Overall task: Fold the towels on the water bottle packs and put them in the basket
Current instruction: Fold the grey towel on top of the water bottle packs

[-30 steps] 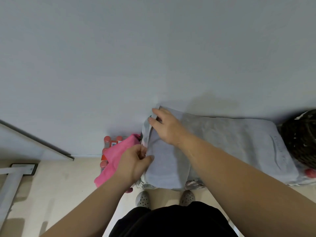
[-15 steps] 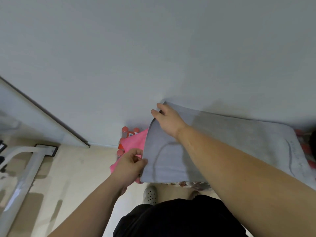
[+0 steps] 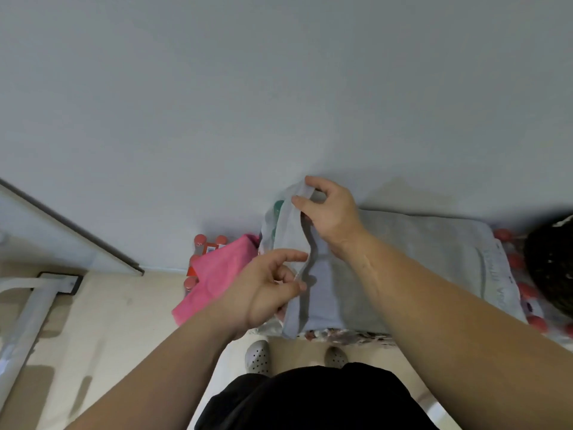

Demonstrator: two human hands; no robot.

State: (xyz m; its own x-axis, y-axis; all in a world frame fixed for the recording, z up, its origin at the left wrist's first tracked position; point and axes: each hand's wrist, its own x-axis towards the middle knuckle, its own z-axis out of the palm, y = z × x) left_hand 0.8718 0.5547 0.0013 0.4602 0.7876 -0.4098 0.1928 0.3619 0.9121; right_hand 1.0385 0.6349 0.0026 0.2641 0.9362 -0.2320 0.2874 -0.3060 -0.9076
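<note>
A grey towel (image 3: pixel 418 259) lies spread over the water bottle packs (image 3: pixel 341 333) against the wall. My right hand (image 3: pixel 328 215) pinches the towel's far left corner and lifts it off the packs. My left hand (image 3: pixel 266 290) grips the near left edge of the same towel between thumb and fingers. A pink towel (image 3: pixel 217 274) lies crumpled on a lower bottle pack to the left. The dark woven basket (image 3: pixel 552 268) shows at the right edge, partly cut off.
The wall rises directly behind the packs. Red bottle caps (image 3: pixel 508 262) show between the grey towel and the basket. A white metal frame (image 3: pixel 28 308) stands on the beige floor at left. My feet in white shoes (image 3: pixel 257 356) stand just before the packs.
My right hand has lifted the towel's far left corner up and to the right. My left hand shifted right along the near edge, and the left end now stands up in a fold.
</note>
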